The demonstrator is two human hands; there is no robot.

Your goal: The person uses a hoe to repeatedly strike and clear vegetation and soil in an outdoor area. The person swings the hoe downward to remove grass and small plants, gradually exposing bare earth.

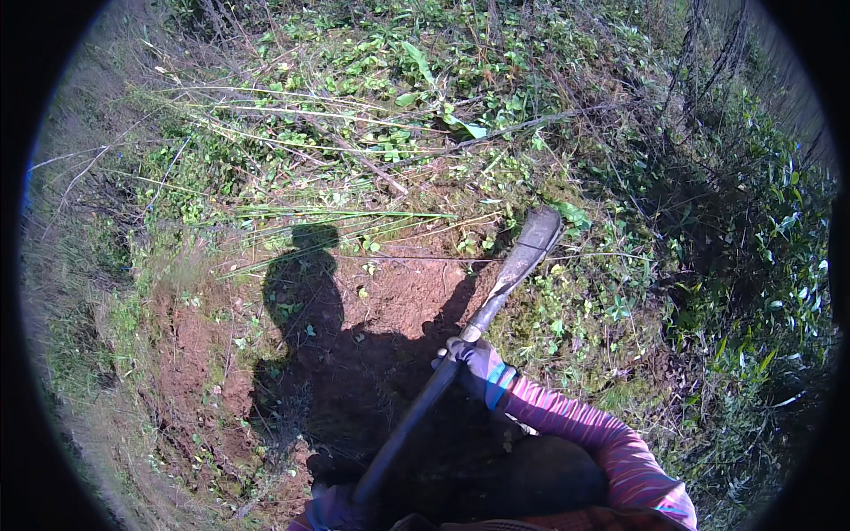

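My right hand [475,364], in a purplish glove with a blue band at the wrist, is wrapped around the upper shaft of a long-handled tool [425,405]. Past this hand the wooden shaft runs into a worn grey metal blade head [528,249], raised to the upper right. The blade's exact type cannot be told from this angle. Lower down, in deep shade at the bottom edge, my left hand [335,508] grips the other end of the handle. Before me lies bare reddish soil [398,292], partly covered by my shadow.
Long cut grass stalks [345,216] lie across the ground ahead. Low leafy weeds [372,73] cover the slope beyond. Dense shaded bushes [764,265] stand on the right, and dry twigs [564,116] cross the upper part. A rough soil edge [179,378] runs down the left.
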